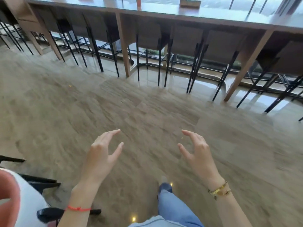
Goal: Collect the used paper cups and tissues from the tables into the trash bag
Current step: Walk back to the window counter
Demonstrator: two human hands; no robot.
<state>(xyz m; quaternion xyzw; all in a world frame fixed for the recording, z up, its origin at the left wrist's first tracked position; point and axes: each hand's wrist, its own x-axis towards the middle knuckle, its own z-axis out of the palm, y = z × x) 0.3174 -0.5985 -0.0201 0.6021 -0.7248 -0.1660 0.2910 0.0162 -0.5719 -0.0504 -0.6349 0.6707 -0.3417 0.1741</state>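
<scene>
Both empty, left hand (101,154) and right hand (196,153), fingers loosely spread above bare floor; far ahead on the long table (164,12), well beyond reach, an orange paper cup (138,2), probably light and crushable, best gripped gently around its wall.

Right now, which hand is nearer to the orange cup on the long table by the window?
Neither clearly. The cup stands far ahead on the table; the left hand is below and left of it, the right hand below and right, both empty.
</scene>
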